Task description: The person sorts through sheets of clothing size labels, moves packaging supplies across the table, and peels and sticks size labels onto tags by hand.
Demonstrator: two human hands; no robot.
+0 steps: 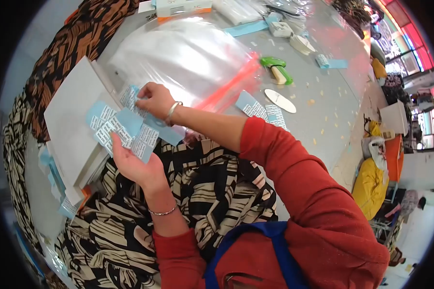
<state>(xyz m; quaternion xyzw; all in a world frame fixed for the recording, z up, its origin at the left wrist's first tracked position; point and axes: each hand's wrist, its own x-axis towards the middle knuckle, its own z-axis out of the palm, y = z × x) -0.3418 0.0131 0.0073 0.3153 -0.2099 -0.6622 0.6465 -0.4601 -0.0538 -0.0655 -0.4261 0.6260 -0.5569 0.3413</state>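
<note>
My left hand (137,166) holds several light-blue sheets of printed white labels (123,127), fanned out over a stack of white board or paper (70,120). Above them, my right hand (155,101) has its fingers pinched at the upper edge of the label sheets. Black and cream patterned fabric (202,178) lies below both hands. Behind my right hand are clear plastic bags (173,58) with a red-orange edge. Whether my right fingertips grip a single label is too small to tell.
A green and cream tool (277,70), a white oval tag (280,100) and more label sheets (250,105) lie on the grey table (323,111). Brown and black fabric (67,53) runs along the left edge. A yellow bag (371,188) stands at the right.
</note>
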